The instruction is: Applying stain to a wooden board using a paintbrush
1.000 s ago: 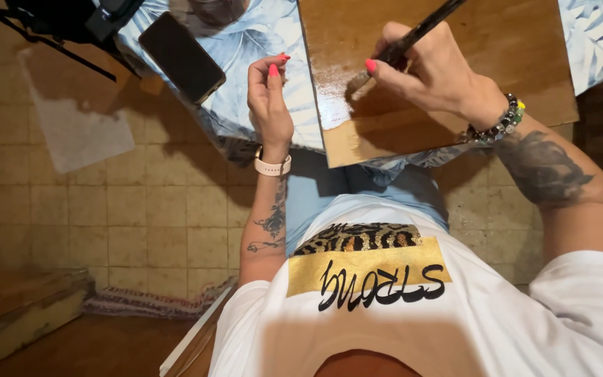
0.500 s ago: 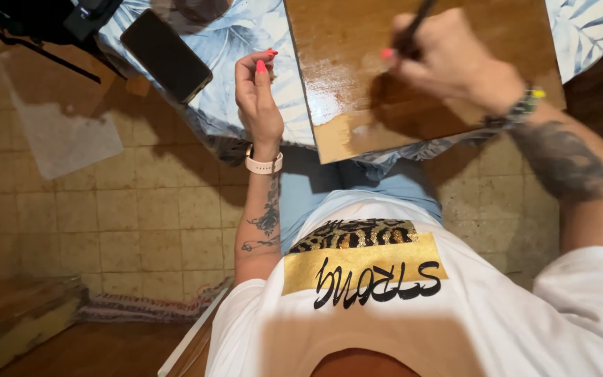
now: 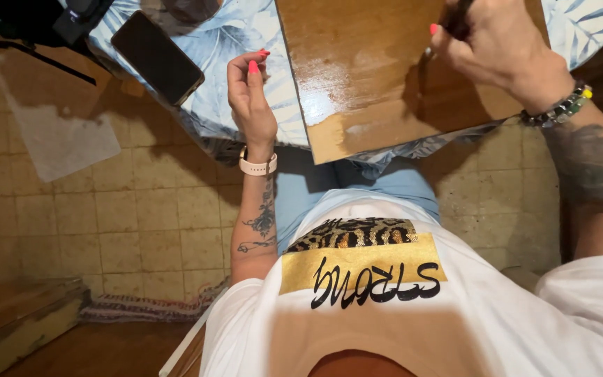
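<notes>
Fingers (image 3: 455, 42) of right hand (image 3: 504, 49) pinched on brush (image 3: 458, 17) over wet wooden board (image 3: 357, 84), left hand (image 3: 252, 98) loose, empty at table (image 3: 246, 42) edge; risks smearing gloss, dripping onto cloth.

Light: warm, fairly dim indoors
Glare: bright wet sheen on wooden board (image 3: 357, 84)
Shadows: dark under right hand (image 3: 497, 42)
Edges: wide-angle stretch, corners darker

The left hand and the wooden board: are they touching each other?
Apart. The head view shows the left hand resting on the leaf-patterned tablecloth, and a strip of cloth lies visible between it and the edge of the wooden board.
</notes>
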